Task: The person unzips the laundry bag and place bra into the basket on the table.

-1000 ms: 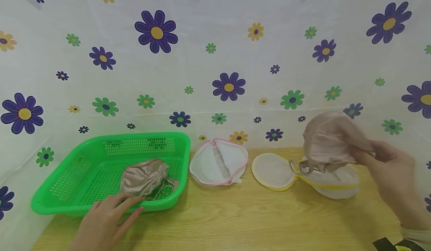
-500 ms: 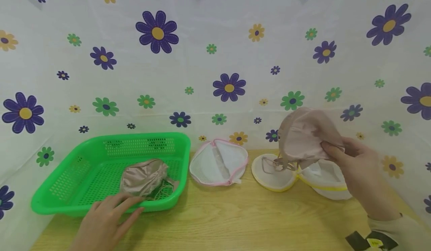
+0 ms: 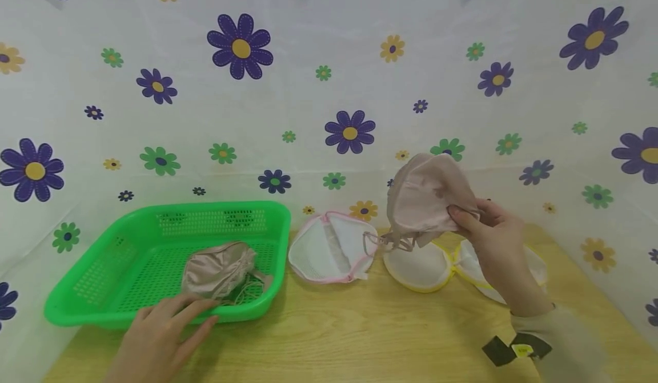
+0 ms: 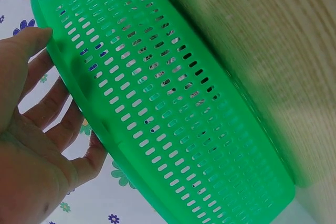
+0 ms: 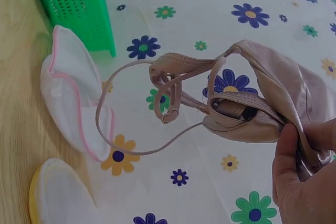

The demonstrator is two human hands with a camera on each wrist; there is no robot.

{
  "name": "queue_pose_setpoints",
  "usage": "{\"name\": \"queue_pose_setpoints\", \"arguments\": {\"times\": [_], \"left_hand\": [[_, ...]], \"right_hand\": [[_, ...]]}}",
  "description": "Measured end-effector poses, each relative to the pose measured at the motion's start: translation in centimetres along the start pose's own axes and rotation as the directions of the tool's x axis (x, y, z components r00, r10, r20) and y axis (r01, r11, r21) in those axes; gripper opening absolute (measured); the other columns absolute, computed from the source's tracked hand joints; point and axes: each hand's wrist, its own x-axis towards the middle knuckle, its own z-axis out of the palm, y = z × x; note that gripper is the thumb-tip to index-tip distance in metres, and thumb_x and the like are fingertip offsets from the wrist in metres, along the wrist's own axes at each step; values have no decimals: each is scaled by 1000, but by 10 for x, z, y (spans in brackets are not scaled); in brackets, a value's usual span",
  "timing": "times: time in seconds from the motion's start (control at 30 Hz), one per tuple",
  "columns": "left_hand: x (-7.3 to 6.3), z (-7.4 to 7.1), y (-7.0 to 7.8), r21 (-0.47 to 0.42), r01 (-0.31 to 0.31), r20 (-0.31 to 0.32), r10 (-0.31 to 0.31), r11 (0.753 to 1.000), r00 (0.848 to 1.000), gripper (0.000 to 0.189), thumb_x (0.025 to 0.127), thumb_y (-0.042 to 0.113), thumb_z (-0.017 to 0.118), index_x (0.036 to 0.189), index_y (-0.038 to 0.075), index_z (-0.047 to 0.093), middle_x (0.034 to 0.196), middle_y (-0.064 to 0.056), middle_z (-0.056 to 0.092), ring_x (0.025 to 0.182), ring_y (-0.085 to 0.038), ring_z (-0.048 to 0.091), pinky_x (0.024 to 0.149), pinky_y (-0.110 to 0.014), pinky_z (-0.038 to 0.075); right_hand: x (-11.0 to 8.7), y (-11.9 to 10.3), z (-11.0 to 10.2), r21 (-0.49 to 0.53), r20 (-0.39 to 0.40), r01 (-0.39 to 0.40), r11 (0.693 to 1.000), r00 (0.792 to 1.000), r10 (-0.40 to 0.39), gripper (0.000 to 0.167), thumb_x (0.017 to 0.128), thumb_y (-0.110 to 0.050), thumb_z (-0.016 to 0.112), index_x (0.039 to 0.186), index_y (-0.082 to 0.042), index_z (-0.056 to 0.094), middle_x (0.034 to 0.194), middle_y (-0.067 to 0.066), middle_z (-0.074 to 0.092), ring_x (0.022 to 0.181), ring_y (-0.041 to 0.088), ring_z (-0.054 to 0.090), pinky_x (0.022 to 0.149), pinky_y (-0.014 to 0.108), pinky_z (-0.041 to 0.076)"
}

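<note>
A beige satin bra [image 3: 424, 194] hangs folded in the air from my right hand [image 3: 498, 252], pinched between thumb and fingers. In the right wrist view its thin straps [image 5: 113, 129] dangle in loops. My left hand [image 3: 164, 331] holds the near rim of a green plastic basket [image 3: 280, 246], with fingers over the rim and thumb outside, as the left wrist view shows. Inside the basket lies another beige satin garment [image 3: 218, 269] with lace and cords. Below the raised bra is a yellow-edged mesh laundry bag [image 3: 418, 269], spread open, its right half partly hidden by my right wrist.
A pink-edged white mesh laundry bag [image 3: 334, 252] lies unzipped between the basket and the yellow-edged one. All stand on a wooden table [image 3: 334, 337]. Behind rises a white flowered curtain [image 3: 303, 103].
My right hand has carried the bra leftward and slightly up, from over the yellow bag's right half to its left half, straps now overlapping the pink bag. My left hand has stayed on the basket.
</note>
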Motion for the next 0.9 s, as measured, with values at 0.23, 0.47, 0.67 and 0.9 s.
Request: {"name": "queue_pose_setpoints", "arguments": {"times": [0.23, 0.47, 0.67, 0.9], "left_hand": [[1, 0, 1, -4, 5, 14, -5, 1000, 1000, 27, 83, 36, 79, 106, 23, 76, 102, 2, 74, 88, -28, 73, 66, -53, 52], [3, -1, 3, -5, 11, 35, -11, 1000, 999, 28, 80, 31, 83, 107, 23, 76, 101, 3, 74, 87, -27, 73, 65, -52, 52], [2, -2, 3, 1, 21, 37, -21, 1000, 999, 30, 78, 30, 83, 106, 23, 76, 102, 0, 75, 88, -28, 73, 65, -51, 52], [2, -2, 1, 0, 23, 38, -23, 1000, 999, 31, 77, 28, 85, 106, 24, 76, 102, 2, 75, 87, -28, 73, 64, -50, 51]], "right_hand": [[3, 3, 23, 35, 24, -52, 998, 998, 51, 20, 92, 2, 70, 100, -15, 76, 95, -2, 75, 87, 7, 73, 84, 20, 59], [6, 5, 47, 56, 3, -110, 992, 994, 110, 20, 92, 2, 70, 94, -17, 76, 92, -3, 73, 85, 6, 71, 82, 20, 59], [6, 10, 67, 14, 13, -137, 990, 990, 137, 18, 94, 0, 68, 99, -16, 73, 93, -3, 72, 87, 6, 71, 84, 21, 59], [5, 27, 93, 29, 33, -157, 987, 987, 156, 17, 94, 1, 67, 109, -7, 68, 93, -3, 72, 86, 7, 71, 85, 23, 59]]}}
